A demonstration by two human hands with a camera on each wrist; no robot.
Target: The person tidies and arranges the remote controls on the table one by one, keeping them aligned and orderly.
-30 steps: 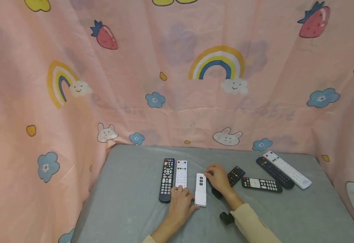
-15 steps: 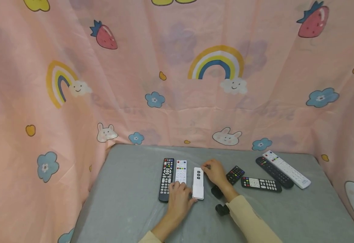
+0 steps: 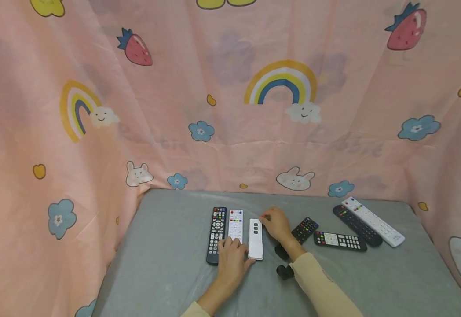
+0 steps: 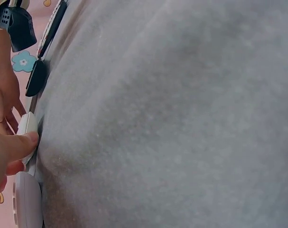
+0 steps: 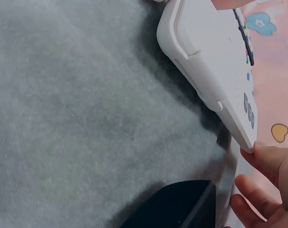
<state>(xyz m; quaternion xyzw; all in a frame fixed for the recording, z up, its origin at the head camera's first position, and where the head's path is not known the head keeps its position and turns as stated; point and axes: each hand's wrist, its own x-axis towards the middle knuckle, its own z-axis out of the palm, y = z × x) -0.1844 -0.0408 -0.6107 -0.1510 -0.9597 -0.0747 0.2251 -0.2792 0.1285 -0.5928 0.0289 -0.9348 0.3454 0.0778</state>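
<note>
White three-button plastic remote [image 3: 256, 243]: ease both ends evenly

It lies just right of a white many-button plastic remote [image 3: 235, 224]. Right hand's [image 3: 277, 225] narrow grip pinches its far corner; left hand [image 3: 230, 260] touches its near end, pinch unclear.

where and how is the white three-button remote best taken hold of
Probably at mid-length, pinching the white three-button remote across its narrow width, coming from above and slightly right: it is long and slim, its right edge faces bare grey cloth, and the multi-button white remote sits close on its left.
</note>
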